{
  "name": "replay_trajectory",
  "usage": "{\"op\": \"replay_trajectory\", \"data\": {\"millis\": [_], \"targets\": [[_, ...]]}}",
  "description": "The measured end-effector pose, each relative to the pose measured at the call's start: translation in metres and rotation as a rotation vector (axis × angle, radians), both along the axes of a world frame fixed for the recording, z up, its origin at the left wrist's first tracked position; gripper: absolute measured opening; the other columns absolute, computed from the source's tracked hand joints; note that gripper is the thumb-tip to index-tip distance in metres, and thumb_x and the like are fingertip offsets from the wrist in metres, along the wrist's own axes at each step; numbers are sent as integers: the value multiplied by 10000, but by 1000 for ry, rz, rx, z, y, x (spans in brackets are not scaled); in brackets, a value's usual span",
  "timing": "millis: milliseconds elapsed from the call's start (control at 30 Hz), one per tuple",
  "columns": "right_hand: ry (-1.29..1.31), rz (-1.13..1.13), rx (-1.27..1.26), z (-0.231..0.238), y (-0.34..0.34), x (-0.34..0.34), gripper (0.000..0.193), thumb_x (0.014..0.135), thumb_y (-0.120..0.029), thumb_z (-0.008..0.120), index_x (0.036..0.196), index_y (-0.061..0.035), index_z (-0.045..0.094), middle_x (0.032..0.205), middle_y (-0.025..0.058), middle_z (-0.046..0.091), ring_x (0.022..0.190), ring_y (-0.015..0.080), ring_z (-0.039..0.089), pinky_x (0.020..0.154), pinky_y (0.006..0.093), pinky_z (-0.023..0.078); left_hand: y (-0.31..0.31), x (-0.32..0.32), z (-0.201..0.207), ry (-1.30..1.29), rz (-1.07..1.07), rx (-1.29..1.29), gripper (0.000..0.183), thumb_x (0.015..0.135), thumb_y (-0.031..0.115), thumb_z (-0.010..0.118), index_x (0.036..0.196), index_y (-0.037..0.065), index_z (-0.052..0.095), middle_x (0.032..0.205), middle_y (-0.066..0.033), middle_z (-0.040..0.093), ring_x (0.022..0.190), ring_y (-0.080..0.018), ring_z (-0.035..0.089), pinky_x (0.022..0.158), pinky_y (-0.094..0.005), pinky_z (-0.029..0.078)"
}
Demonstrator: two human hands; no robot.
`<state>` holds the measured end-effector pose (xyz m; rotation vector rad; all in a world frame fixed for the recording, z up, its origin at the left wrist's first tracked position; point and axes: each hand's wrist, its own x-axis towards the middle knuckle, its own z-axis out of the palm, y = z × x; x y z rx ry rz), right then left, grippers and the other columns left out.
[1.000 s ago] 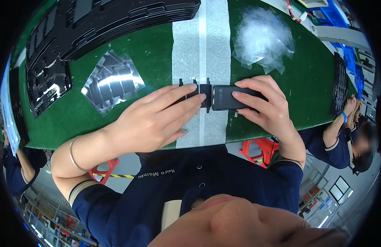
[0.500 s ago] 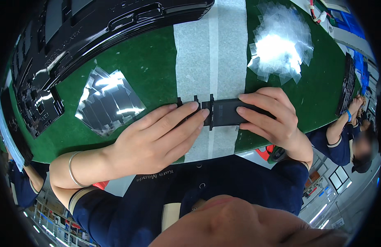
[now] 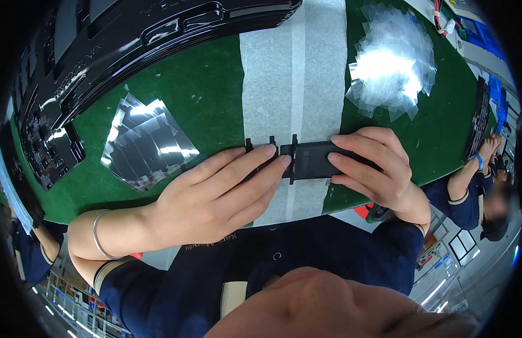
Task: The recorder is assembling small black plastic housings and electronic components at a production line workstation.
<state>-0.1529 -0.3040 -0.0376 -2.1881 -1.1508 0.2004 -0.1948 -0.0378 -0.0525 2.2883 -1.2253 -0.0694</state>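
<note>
Fingers of the left hand point(image 3: 207, 197) lightly spread over black notched parts point(image 3: 287, 150), grip unclear, right hand point(image 3: 380, 168) at three o'clock pinching a dark block point(image 3: 313, 160), clear films point(image 3: 392, 63) gleaming at one o'clock!

flat piece point(image 3: 314, 159) — smooth, matt | moulded panels point(image 3: 120, 62) — glossy plastic | film sheets point(image 3: 390, 67): slick, shiny | paper strip point(image 3: 269, 84): matt | bangle point(image 3: 94, 232): polished metal

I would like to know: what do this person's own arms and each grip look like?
The left grip and right grip are ungloved hands. A thin silver-coloured bangle circles the left forearm; the right shows none. Both arms have short navy sleeves edged with pale bands.
</note>
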Motion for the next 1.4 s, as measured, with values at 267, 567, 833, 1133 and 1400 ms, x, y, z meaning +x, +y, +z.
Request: {"op": "replay_trajectory", "data": {"millis": [267,567,833,1133,1400], "targets": [[-39,-3,29,-2,0,-2,381,535,-118,716,878,31,647,969,153,598,800,258,543,648,312,487,2,3,3,15,-62,44,381,672,189,600,992,-15,570,1160,-128,536,1076,-296,492,813,-366,448],[-21,-15,14,-1,1,-2,381,537,-112,718,888,20,648,976,140,597,811,258,542,664,315,485,4,4,4,33,-72,47,387,679,200,599,1004,-8,567,1183,-131,520,1094,-295,476,822,-366,440],[-10,-12,14,0,0,-2,382,547,-111,717,897,25,644,984,145,593,815,261,539,665,317,482,2,3,3,13,-70,47,381,686,199,591,1008,-5,566,1186,-124,521,1091,-290,479,832,-369,434],[-16,-5,14,-1,-1,0,377,547,-121,713,888,26,645,975,148,595,803,258,538,649,314,483,1,3,2,-4,-55,42,304,703,170,579,955,1,593,1159,-115,538,1064,-285,497,802,-356,455],[-17,-4,2,-1,0,0,371,548,-123,712,884,22,649,976,145,595,803,257,538,649,311,482,1,2,0,-11,-38,29,273,706,148,585,939,6,599,1155,-109,543,1059,-281,501,796,-349,458]]}}
